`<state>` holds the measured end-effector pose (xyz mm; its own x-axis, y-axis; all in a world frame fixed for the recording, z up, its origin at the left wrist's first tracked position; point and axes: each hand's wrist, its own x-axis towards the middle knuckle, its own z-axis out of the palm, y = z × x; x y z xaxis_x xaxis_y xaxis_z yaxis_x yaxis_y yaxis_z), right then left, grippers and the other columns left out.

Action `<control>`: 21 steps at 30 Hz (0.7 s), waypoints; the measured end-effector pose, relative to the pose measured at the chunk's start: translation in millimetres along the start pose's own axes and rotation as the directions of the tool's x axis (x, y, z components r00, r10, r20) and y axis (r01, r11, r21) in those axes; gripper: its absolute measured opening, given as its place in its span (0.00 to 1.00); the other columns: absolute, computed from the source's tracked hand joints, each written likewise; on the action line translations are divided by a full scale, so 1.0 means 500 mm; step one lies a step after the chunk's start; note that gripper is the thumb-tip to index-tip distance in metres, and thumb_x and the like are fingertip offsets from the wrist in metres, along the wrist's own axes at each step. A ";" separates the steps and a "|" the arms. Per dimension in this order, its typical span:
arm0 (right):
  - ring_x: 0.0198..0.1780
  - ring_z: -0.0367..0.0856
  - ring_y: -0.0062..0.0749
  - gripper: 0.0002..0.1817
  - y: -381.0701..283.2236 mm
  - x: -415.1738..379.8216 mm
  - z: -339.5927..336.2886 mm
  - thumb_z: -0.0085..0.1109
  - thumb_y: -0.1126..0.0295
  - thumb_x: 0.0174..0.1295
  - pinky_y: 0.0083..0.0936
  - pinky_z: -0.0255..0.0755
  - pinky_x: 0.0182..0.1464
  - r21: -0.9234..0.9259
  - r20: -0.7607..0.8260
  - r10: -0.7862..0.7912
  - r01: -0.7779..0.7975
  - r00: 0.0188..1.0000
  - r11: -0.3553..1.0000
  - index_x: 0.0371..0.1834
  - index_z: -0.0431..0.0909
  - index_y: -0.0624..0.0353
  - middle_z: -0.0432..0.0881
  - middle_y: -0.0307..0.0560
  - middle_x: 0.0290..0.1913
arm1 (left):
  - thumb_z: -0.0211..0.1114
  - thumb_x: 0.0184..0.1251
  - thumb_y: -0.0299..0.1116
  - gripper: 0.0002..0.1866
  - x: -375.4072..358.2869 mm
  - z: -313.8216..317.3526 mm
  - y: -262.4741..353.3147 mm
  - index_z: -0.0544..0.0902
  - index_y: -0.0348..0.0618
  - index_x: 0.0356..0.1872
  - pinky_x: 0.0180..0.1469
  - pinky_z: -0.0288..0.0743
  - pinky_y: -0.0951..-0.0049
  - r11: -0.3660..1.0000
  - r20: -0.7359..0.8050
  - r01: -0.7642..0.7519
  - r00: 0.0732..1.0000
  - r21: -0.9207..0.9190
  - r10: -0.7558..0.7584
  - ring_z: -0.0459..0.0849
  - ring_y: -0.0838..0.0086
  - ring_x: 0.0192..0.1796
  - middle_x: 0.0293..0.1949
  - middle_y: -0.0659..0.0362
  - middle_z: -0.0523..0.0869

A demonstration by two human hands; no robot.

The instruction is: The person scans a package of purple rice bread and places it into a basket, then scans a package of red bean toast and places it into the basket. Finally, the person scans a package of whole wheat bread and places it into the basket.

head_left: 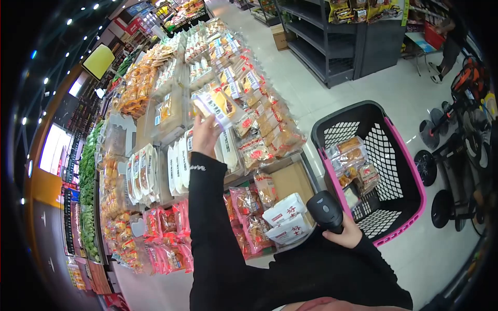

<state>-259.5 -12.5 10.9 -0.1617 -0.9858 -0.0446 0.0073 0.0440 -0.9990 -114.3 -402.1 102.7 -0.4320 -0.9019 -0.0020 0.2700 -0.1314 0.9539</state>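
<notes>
My left hand is closed on the lower edge of a bread package with clear wrap and a white and purple label, held up above the bakery display. Under it lie white-labelled packs standing in a row and more wrapped bread. My right hand grips a black handheld barcode scanner, whose head tilts up beside the display's edge. Close to the scanner, white paper-like packs with red and black print rest on the display.
Right of the display stands a black shopping basket with a pink rim, holding several wrapped breads. Dark shelves rise behind it. Wheeled equipment is at the far right, and a person stands farther back.
</notes>
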 end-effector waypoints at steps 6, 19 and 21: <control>0.46 0.67 0.24 0.25 -0.002 0.030 -0.009 0.61 0.74 0.45 0.21 0.59 0.51 0.118 0.065 0.052 -0.060 0.996 0.991 0.48 0.64 0.64 0.72 0.42 0.41 | 0.52 0.54 0.22 0.12 0.167 -0.028 -0.201 0.68 0.38 0.42 0.35 0.72 0.68 0.991 -0.038 0.132 0.990 -0.037 -0.133 0.77 0.70 0.36 0.34 0.58 0.76; 0.46 0.68 0.22 0.21 0.041 0.104 -0.073 0.60 0.77 0.46 0.20 0.60 0.51 0.339 0.143 0.224 -0.260 0.964 0.904 0.46 0.68 0.65 0.73 0.42 0.43 | 0.52 0.54 0.27 0.15 0.479 -0.034 -0.250 0.68 0.37 0.44 0.34 0.71 0.66 0.986 -0.200 -0.164 0.967 -0.012 0.159 0.77 0.70 0.36 0.35 0.57 0.77; 0.46 0.68 0.22 0.21 0.041 0.117 -0.078 0.60 0.77 0.46 0.20 0.60 0.51 0.345 0.134 0.226 -0.259 0.965 0.902 0.46 0.68 0.65 0.73 0.42 0.43 | 0.52 0.54 0.27 0.13 0.471 -0.017 -0.247 0.69 0.38 0.43 0.32 0.72 0.68 0.999 -0.242 -0.049 0.969 -0.004 0.047 0.77 0.70 0.35 0.34 0.57 0.77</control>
<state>-307.3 -62.9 -12.0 -0.0219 -0.9630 -0.2685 0.3888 0.2392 -0.8897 -242.3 -601.8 -18.0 -0.1978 -0.9798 -0.0298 0.2944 -0.0883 0.9516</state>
